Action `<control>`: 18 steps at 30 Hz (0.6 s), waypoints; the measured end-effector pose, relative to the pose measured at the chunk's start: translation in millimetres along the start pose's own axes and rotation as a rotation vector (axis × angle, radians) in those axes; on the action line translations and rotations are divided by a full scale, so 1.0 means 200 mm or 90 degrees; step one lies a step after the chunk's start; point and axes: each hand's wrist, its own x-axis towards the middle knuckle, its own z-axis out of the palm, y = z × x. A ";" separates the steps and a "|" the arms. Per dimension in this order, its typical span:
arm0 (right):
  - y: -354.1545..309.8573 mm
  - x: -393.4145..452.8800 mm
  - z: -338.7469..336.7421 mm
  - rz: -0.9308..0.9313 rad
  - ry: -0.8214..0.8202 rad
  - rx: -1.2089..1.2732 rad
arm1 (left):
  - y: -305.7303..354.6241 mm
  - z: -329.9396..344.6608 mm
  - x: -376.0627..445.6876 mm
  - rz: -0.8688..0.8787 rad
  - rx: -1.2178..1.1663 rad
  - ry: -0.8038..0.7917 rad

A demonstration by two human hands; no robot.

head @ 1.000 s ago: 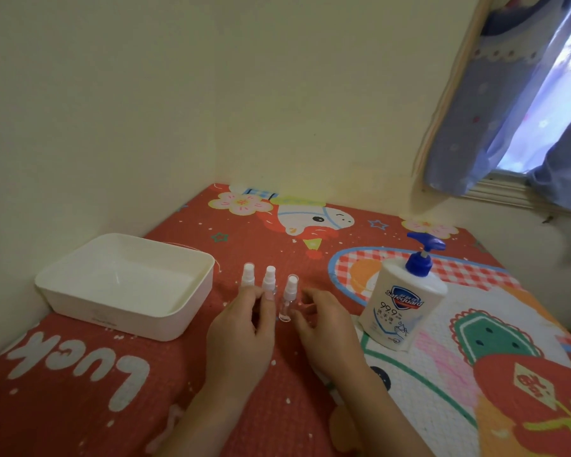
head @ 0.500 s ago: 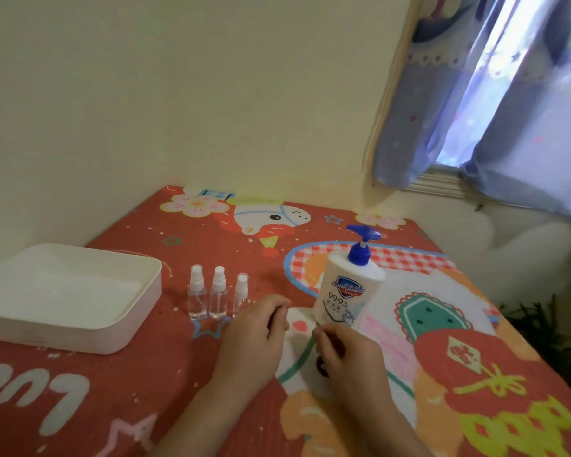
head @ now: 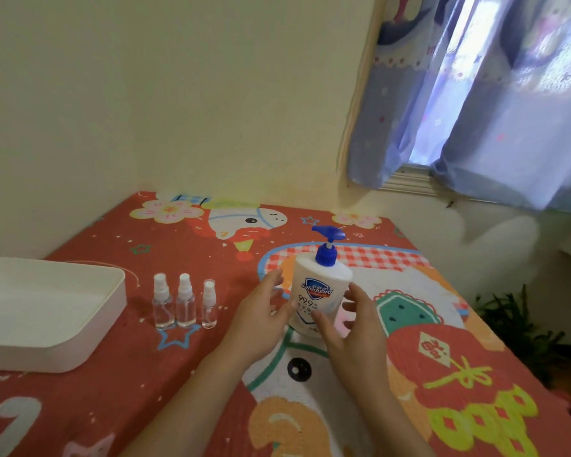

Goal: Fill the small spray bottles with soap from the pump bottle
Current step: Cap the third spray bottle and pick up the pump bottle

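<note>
Both hands have been brought from the spray bottles to the white plastic pump bottle with a blue pump head (head: 319, 293), which stands upright on the red cartoon-printed cloth (head: 119, 384). It is flanked by the left hand (head: 259, 319) and right hand (head: 355, 326), fingers spread, apparently for lifting. A white rectangular plastic tray (head: 55, 352) is kept leftward. Three small clear capped spray bottles (head: 185, 301) are lined up beside it, seemingly unfilled.

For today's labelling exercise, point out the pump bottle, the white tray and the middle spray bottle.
pump bottle (head: 317, 291), head view, on its front label
white tray (head: 106, 311), head view, on its right wall
middle spray bottle (head: 186, 306), head view, on its clear body
</note>
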 end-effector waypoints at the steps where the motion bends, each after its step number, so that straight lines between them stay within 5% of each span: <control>1: -0.01 0.02 -0.01 -0.007 -0.014 0.010 | 0.01 0.00 0.02 0.003 -0.011 -0.017; 7: -0.09 0.15 -0.07 -0.018 -0.078 0.045 | 0.05 -0.02 0.13 0.009 -0.046 -0.091; 18: -0.20 0.21 -0.23 -0.095 -0.157 -0.029 | 0.19 -0.09 0.08 0.057 -0.016 -0.035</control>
